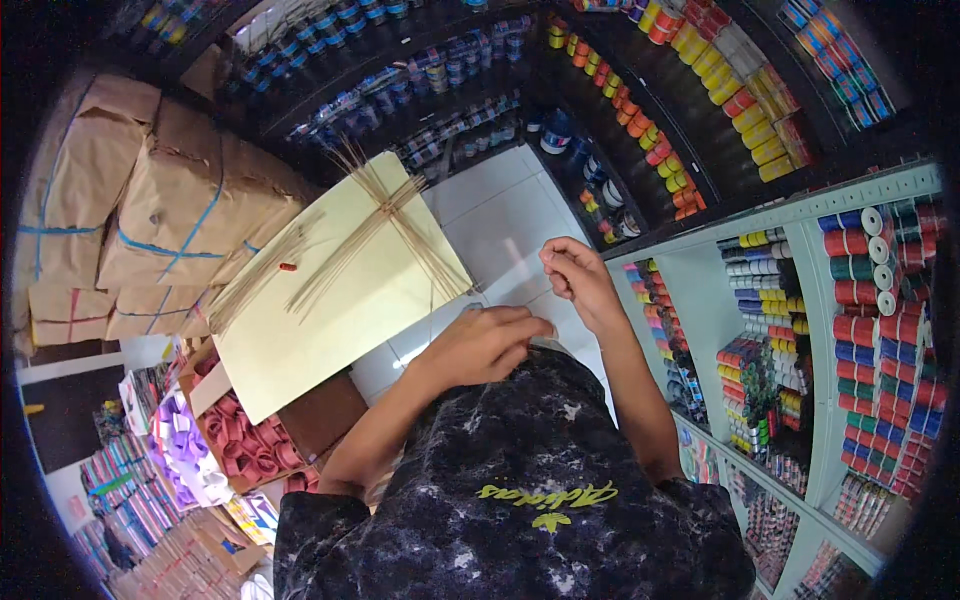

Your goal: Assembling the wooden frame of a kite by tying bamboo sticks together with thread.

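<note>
The left hand (487, 343) and right hand (577, 277) are both curled with fingertips pinched; what they pinch is too thin to tell. Just left lies a yellow sheet (330, 290) with straw strands (375, 225) tied across it, beside brown paper parcels (170, 210).

Even indoor light, glare on white floor tiles (505, 215), dim shelves toward twelve o'clock, heavy fisheye bending, rim possibly blurred

free: white floor (500, 215) ahead of hands | left blocked: yellow sheet (330, 290) with straws (375, 215), parcels (190, 215) | right blocked: spool shelves (800, 330)
</note>
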{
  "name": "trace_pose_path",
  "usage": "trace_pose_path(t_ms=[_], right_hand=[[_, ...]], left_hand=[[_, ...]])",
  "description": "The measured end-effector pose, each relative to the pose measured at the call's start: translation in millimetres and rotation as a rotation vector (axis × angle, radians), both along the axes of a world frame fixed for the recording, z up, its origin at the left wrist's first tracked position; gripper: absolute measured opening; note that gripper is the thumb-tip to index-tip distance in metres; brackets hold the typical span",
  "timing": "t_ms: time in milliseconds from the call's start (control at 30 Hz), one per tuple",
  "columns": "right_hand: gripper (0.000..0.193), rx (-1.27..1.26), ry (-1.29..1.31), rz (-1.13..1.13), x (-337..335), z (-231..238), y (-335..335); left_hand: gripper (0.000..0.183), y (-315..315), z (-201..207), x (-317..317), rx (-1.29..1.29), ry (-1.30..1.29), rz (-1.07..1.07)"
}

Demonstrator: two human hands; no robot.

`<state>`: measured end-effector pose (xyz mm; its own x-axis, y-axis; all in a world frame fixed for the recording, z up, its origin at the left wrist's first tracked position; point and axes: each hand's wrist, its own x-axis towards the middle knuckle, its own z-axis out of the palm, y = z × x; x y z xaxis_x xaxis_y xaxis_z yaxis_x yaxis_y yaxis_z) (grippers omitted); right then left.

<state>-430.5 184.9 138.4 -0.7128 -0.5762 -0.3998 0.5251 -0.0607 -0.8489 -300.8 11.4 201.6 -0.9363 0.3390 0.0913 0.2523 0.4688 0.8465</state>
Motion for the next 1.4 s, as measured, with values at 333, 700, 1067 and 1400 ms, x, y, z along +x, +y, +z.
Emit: trace_pose_path(t_ms=[333, 700, 1067, 1400], right_hand=[[0.014, 0.025, -0.001, -0.010, 4, 0, -10], [0.014, 0.050, 0.004, 0.002, 8, 1, -10], [0.012, 0.078, 0.021, -0.001, 10, -2, -8], [0.010, 0.131, 0.140, 0.042, 18, 9, -6]], left_hand=[[0.017, -1, 0, 3, -0.053, 0.014, 0.024], [0.017, 3, 10, 1, 0.114, -0.019, -0.014], [0.013, 2, 8, -3, 0.258, -0.185, 0.144], [0.013, -6, -11, -13, 0.635, -0.522, 0.410]])
